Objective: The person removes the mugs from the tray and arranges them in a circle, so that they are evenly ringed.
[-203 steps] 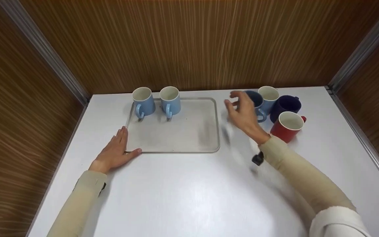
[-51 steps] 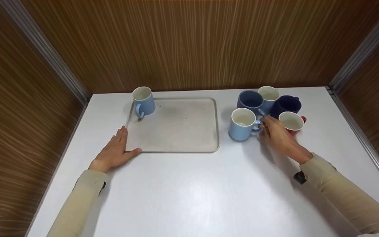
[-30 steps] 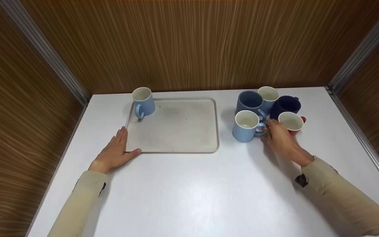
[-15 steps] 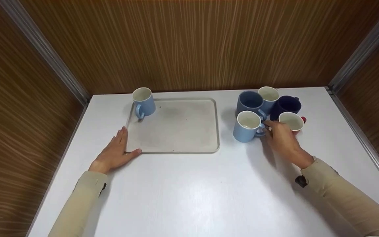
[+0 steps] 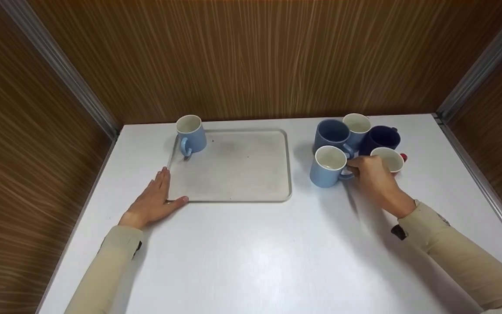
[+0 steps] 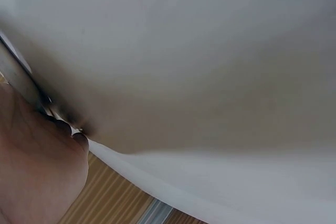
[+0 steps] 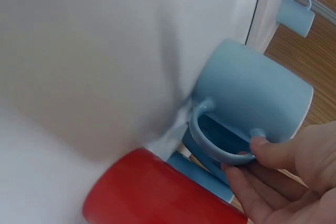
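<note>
A light blue mug stands upright on the white table, right of the tray. My right hand is at its handle. In the right wrist view, the thumb lies on the handle's upper end, with the fingers curled beneath it. My left hand rests at the tray's near left corner, fingers straight along the left edge and thumb along the front edge. The beige tray bears another light blue mug at its far left corner.
Behind the held mug stand a grey-blue mug and a light blue one. A dark navy mug and a red mug with white inside are close to my right hand. Wood-grain panels enclose the table.
One of the two light blue mugs has left the tray and now stands at the right among the other mugs. It has shifted slightly right over the last second. The left hand stays put.
</note>
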Tool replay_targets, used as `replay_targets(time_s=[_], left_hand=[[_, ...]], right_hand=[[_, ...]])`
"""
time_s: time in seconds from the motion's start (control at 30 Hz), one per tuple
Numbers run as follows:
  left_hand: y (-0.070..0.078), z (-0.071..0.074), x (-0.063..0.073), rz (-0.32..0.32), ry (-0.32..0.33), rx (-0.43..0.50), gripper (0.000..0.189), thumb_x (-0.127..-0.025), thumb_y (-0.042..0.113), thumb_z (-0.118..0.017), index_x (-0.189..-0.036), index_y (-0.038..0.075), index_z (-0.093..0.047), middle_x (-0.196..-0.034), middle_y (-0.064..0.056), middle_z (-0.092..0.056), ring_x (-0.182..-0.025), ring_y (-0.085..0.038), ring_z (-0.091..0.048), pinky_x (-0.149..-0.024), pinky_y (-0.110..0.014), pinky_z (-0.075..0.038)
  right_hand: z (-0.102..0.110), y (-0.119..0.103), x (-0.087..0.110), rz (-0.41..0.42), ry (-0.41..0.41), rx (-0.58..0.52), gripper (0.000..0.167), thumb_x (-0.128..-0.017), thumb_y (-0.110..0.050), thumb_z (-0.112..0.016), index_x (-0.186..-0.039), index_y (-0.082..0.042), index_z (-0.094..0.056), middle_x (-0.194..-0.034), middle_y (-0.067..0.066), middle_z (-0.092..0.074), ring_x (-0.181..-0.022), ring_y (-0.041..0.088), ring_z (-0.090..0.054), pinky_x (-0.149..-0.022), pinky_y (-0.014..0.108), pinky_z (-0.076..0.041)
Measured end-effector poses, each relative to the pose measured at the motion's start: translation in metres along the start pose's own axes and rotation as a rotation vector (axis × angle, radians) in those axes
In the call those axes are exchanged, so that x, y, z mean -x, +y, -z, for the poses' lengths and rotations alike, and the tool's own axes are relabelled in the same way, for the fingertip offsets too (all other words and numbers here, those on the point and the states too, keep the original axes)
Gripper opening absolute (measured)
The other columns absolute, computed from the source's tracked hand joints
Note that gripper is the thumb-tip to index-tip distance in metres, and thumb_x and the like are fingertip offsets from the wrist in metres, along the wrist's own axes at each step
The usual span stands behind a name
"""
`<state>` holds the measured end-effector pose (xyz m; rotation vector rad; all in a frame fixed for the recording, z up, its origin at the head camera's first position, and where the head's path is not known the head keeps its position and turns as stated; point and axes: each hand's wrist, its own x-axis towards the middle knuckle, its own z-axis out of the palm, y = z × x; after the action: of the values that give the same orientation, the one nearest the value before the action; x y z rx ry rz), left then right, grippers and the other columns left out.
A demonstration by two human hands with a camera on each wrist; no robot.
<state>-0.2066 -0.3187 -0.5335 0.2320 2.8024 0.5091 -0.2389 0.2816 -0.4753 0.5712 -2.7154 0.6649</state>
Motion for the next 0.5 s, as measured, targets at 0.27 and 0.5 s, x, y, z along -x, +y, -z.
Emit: replay_targets(time_s=[0.27, 0.5], left_hand=[[-0.001, -0.002, -0.001, 0.017, -0.014, -0.015, 0.124, -0.096, 0.086, -0.043, -0.169, 0.000, 0.007, -0.179, -0.020, 0.007, -0.167, -0.041, 0.002, -0.136, -0.055, -0.006], [-0.001, 0.000, 0.000, 0.023, -0.022, -0.017, 0.124, -0.096, 0.088, -0.041, -0.169, 0.001, 0.009, -0.179, -0.019, 0.009, -0.167, -0.041, 0.004, -0.136, -0.057, -0.005]], right_hand=[[0.010, -0.002, -0.008, -0.049, -0.108, 0.016, 0.027, -0.089, 0.015, -0.061, -0.083, -0.002, -0.081, -0.068, 0.008, -0.068, -0.064, 0.024, -0.058, -0.056, 0.037, -0.046], [0.015, -0.002, -0.014, -0.058, -0.128, 0.054, 0.026, -0.089, 0.017, -0.062, -0.087, 0.002, -0.083, -0.069, 0.014, -0.071, -0.061, 0.026, -0.062, -0.053, 0.040, -0.052]])
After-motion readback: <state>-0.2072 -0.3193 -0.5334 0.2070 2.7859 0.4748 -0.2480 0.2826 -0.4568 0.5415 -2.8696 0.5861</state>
